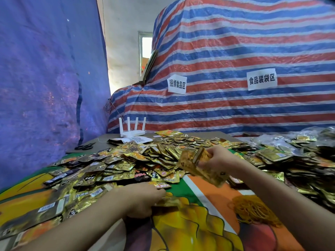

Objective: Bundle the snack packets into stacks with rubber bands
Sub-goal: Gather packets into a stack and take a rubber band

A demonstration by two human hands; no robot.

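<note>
Gold packets strew printed cloth below striped tarp; right grip clamps a stack, left grip unclear.

You get soft, even daylight; the window at the back burns out white. Small glints spark off the foil packets. The stack gripped in your right hand smears with motion blur, and the lower-left corner stretches and softens.

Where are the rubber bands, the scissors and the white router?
rubber bands [253, 211], head view, middle of the yellow pile.
scissors [84, 146], head view, middle of the dark pair.
white router [134, 133], head view, on its base.
</note>
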